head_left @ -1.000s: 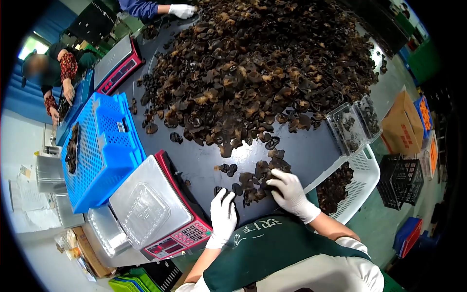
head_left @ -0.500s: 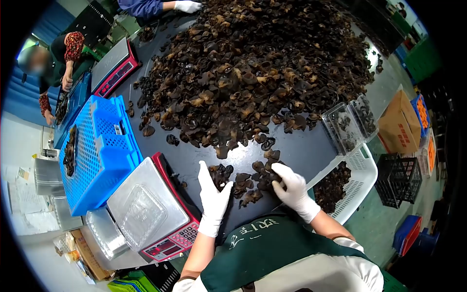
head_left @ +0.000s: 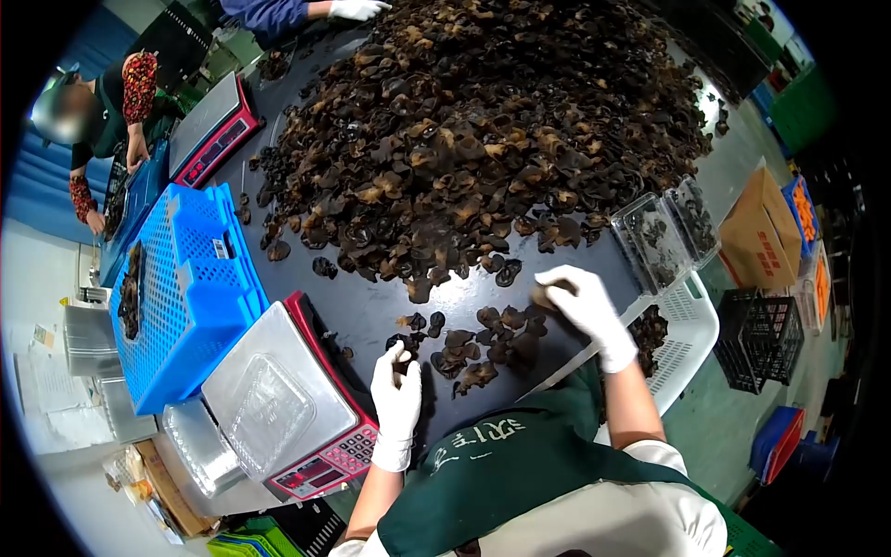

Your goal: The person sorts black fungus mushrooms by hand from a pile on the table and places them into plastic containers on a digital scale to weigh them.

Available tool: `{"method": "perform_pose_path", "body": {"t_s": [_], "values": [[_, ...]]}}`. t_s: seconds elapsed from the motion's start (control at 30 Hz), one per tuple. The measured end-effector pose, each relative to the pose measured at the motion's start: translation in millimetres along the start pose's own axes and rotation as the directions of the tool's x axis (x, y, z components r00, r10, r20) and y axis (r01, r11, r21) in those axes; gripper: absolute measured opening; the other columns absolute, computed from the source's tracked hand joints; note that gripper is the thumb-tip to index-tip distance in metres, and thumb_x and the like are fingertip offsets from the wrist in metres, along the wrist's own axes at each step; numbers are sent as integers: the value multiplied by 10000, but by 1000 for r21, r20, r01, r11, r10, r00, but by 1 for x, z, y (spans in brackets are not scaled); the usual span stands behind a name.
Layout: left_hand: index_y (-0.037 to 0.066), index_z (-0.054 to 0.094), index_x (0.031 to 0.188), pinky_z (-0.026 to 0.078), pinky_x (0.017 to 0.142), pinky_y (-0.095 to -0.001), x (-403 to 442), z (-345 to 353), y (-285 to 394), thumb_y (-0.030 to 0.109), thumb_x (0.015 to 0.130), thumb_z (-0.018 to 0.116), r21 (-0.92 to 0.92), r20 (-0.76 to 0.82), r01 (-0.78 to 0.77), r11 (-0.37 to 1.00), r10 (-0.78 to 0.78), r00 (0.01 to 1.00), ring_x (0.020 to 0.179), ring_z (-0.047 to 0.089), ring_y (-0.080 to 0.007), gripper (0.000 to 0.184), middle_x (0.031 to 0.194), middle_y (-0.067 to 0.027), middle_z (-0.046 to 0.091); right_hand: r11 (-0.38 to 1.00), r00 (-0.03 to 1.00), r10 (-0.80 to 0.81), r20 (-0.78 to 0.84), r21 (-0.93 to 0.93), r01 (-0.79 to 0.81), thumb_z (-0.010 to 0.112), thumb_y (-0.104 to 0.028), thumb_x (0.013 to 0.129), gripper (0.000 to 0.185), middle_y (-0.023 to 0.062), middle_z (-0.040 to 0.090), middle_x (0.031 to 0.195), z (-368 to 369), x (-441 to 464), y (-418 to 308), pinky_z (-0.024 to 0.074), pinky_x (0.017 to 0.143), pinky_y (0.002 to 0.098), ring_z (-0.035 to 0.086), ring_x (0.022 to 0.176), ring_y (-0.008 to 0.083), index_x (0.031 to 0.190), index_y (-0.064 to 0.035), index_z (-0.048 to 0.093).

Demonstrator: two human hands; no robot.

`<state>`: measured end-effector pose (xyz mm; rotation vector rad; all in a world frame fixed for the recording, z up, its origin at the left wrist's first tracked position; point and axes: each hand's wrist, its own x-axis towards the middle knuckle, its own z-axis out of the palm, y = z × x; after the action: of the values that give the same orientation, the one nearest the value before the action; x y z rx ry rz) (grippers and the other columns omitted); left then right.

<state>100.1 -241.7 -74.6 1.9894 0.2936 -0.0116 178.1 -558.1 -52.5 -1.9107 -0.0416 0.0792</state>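
Observation:
My left hand (head_left: 396, 404), in a white glove, is curled with its fingertips at a dark wood ear mushroom (head_left: 405, 343) on the dark table; a piece shows between thumb and fingers. My right hand (head_left: 592, 314), also gloved, pinches a brownish wood ear mushroom (head_left: 544, 295), partly hidden by the fingers. Between the hands lies a small loose group of wood ears (head_left: 506, 336). Beyond them rises a large heap of wood ears (head_left: 464, 158).
To the left are a red-edged scale (head_left: 278, 390) with a clear plastic lid on it and a blue crate (head_left: 186, 306). Clear boxes (head_left: 650, 243) sit at the right edge, above a white basket (head_left: 691, 348) of wood ears. Two other people work across the table.
My right hand has moved right and away from the small group, carrying a piece. My left hand has drawn back slightly, its spread fingers now curled.

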Motion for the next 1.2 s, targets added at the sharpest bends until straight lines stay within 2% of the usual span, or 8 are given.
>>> {"method": "perform_pose_path", "body": {"t_s": [0.13, 0.27, 0.4, 0.6, 0.73, 0.83, 0.93, 1.2], "values": [[22, 603, 1179, 400, 553, -200, -4, 4, 0, -2, 822, 655, -87, -30, 67, 994, -69, 997, 579, 440, -47, 361, 936, -33, 629, 943, 729, 311, 610, -104, -315, 708, -213, 811, 266, 57, 709, 820, -80, -23, -25, 508, 713, 275, 626, 752, 100, 988, -15, 721], [21, 620, 1153, 395, 554, -197, 2, 19, 7, 3, 815, 667, -45, 24, -59, 997, 61, 998, 589, 428, -43, 341, 909, -27, 626, 946, 958, 51, 283, -321, 44, 709, -240, 769, 246, 104, 667, 816, -33, -30, -44, 507, 736, 344, 642, 789, 278, 936, -58, 702], [8, 607, 1168, 397, 539, -186, 6, 25, 12, 31, 866, 640, -176, 111, 24, 984, -4, 994, 582, 444, -33, 305, 942, -33, 646, 803, 909, -321, 267, -431, 411, 691, -165, 720, 476, 120, 631, 1077, 38, -16, -33, 479, 864, 399, 601, 994, 314, 1181, -90, 601], [40, 562, 1212, 383, 441, -205, -5, -5, 16, 278, 979, 507, -591, 589, 748, 302, -472, 655, 571, 509, -79, 338, 995, -46, 661, 936, 969, -135, 206, -296, 193, 599, -20, 734, 379, 116, 609, 995, 60, -9, -12, 499, 822, 351, 601, 896, 290, 1106, -81, 638], [46, 554, 1217, 383, 473, -203, -32, -16, 11, 294, 980, 502, -560, 745, 817, 137, -349, 569, 675, 537, -111, 347, 1048, -66, 647, 976, 998, 35, 50, -218, -23, 538, -13, 744, 307, 109, 666, 932, -8, -17, -37, 495, 761, 279, 623, 818, 189, 1022, -21, 668], [24, 526, 1281, 490, 697, -276, -46, -16, -6, 318, 979, 506, -545, 810, 827, 136, -166, 562, 891, 592, -182, 422, 1155, -116, 623, 855, 876, 369, 310, -483, -189, 616, -98, 684, 373, 99, 669, 867, -76, -37, -49, 498, 684, 290, 605, 701, 209, 1043, -24, 682], [18, 498, 1321, 514, 832, -361, -50, -15, -16, 313, 983, 494, -576, 816, 817, 21, -47, 577, 990, 610, -250, 449, 1207, -143, 602, 569, 974, 174, 143, -822, 19, 701, -185, 651, 420, 114, 666, 878, -79, -63, -51, 502, 765, 385, 626, 827, 293, 1055, -70, 693], [47, 434, 1386, 533, 751, -284, -48, -21, 3, 305, 993, 474, -550, 820, 827, 115, -113, 561, 1011, 621, -231, 472, 1257, -146, 574, 750, 889, -398, 224, -478, 457, 628, -81, 782, 251, 66, 632, 879, 77, -24, -35, 511, 690, 348, 629, 785, 246, 1030, -103, 657]]}}
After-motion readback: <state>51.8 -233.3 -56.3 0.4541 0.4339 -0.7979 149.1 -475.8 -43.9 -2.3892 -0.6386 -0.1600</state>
